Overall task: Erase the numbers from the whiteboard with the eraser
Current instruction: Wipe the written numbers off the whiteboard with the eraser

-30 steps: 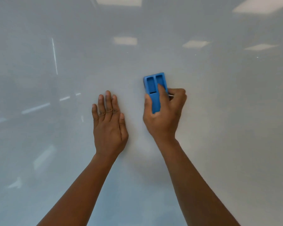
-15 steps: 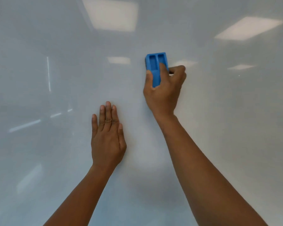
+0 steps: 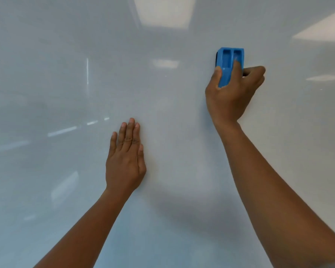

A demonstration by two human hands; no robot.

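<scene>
The whiteboard [image 3: 66, 93] fills the whole view, glossy and pale, with no numbers visible on it. A blue plastic eraser [image 3: 228, 62] with two recessed slots is pressed against the board at the upper right. My right hand [image 3: 232, 93] grips its lower half, thumb on the left side and fingers on the right. My left hand [image 3: 126, 159] lies flat on the board lower down and to the left, fingers together and pointing up, holding nothing.
Only reflections of ceiling lights [image 3: 162, 12] and faint bright streaks [image 3: 87, 72] show on the board's surface. No edge, tray or other object is in view.
My right hand has slid the eraser up the board and to the right. My left hand stays flat on the board, lower in the view as my head tilted up.
</scene>
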